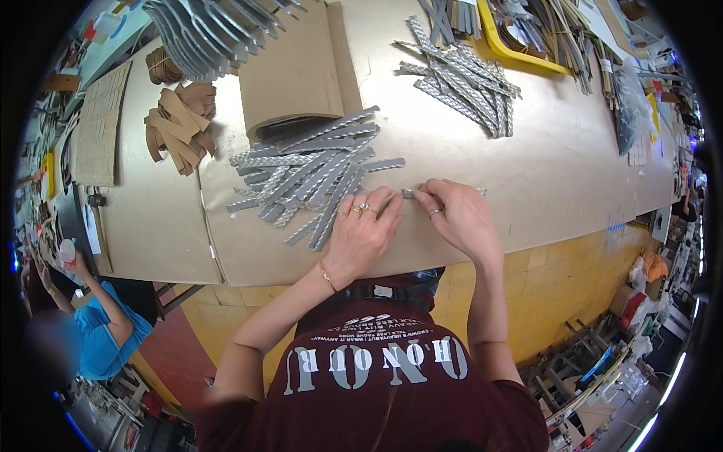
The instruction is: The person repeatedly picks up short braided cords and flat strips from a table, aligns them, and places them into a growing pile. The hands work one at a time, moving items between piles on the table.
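Close to the table's front edge, a narrow grey braided strip (pixel 408 193) runs between my two hands. My right hand (pixel 461 217) pinches it with thumb and fingers, and its far end pokes out past the knuckles. My left hand (pixel 364 232) has its fingers bent together at the strip's left end, which they partly cover. Just beyond the left hand lies a loose heap of grey and silver braided strips (pixel 312 167). A second pile of silver braided strips (pixel 471 87) rests farther back on the right.
Brown leather-like strips (pixel 181 128) lie at left, near a curved cardboard sheet (pixel 290 68). Fanned grey pieces (pixel 211 34) stand at the back left. A yellow tray (pixel 520 56) of strips is at the back right. A person in blue (pixel 113 331) is at far left.
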{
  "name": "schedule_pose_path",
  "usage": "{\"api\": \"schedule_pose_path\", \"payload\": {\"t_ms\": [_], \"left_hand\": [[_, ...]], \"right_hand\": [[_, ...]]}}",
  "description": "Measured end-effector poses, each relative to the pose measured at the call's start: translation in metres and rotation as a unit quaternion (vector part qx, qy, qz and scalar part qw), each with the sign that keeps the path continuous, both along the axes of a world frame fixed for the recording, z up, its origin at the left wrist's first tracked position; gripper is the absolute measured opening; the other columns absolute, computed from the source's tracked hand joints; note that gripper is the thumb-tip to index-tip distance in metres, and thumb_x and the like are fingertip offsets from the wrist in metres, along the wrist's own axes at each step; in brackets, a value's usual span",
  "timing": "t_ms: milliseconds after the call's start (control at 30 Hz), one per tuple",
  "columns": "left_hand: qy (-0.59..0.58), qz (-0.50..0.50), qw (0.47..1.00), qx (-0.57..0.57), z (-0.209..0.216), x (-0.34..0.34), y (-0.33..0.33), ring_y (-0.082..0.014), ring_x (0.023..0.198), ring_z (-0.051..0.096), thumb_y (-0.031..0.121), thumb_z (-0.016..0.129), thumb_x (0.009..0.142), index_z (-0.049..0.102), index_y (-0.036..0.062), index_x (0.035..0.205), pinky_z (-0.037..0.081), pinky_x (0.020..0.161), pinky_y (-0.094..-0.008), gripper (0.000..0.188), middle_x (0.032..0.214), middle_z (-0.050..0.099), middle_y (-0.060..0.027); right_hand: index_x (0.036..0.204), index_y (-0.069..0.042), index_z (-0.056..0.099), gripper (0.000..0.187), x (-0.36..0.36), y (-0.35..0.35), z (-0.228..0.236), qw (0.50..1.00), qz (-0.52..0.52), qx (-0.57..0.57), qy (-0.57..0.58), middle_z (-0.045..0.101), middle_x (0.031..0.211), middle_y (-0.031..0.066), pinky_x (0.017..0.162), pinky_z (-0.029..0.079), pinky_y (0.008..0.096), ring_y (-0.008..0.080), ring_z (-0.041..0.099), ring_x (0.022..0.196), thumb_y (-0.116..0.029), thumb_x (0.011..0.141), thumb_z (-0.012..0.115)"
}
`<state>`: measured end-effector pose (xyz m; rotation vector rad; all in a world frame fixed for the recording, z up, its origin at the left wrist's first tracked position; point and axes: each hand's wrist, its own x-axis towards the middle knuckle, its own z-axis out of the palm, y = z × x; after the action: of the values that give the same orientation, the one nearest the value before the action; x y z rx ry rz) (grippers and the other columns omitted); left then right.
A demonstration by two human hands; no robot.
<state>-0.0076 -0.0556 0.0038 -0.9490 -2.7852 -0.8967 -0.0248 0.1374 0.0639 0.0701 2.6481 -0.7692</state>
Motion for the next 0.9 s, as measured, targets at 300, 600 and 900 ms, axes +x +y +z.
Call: {"api": "schedule_pose_path", "payload": {"t_ms": [300, 600, 900], "left_hand": [[0.006, 0.008, 1.000, 0.005, 0.0005, 0.0003, -0.0004, -0.0223, 0.099, 0.059, 0.017, 0.074, 0.083, 0.068, 0.0092, 0.121, 0.039, 0.091, -0.0384, 0.038, 0.119, 0.061, -0.0061], [0.007, 0.014, 1.000, -0.004, 0.0029, 0.0011, 0.0033, -0.0222, 0.097, 0.058, 0.017, 0.073, 0.084, 0.068, 0.0101, 0.121, 0.039, 0.090, -0.0393, 0.038, 0.116, 0.060, -0.0058], [0.077, 0.015, 0.993, -0.084, -0.0002, 0.0044, 0.0091, -0.0201, 0.095, 0.059, 0.020, 0.072, 0.086, 0.068, 0.0104, 0.122, 0.039, 0.088, -0.0389, 0.037, 0.117, 0.061, -0.0057]], "right_hand": [[0.090, -0.002, 0.066, 0.023, 0.0002, -0.0006, -0.0003, 1.000, 0.002, 0.006, 0.007, 0.068, 0.082, 0.0161, 0.067, 0.048, 0.0456, 0.0387, 0.064, 0.075, -0.023, 0.096, 0.062], [0.090, -0.003, 0.067, 0.022, -0.0011, -0.0024, 0.0001, 1.000, 0.002, 0.014, 0.008, 0.069, 0.082, 0.0157, 0.067, 0.049, 0.0460, 0.0384, 0.065, 0.076, -0.024, 0.096, 0.062], [0.090, -0.002, 0.068, 0.020, 0.0022, -0.0003, -0.0037, 0.999, -0.007, 0.005, 0.031, 0.068, 0.077, 0.0164, 0.066, 0.049, 0.0461, 0.0374, 0.065, 0.072, -0.022, 0.093, 0.065]]}}
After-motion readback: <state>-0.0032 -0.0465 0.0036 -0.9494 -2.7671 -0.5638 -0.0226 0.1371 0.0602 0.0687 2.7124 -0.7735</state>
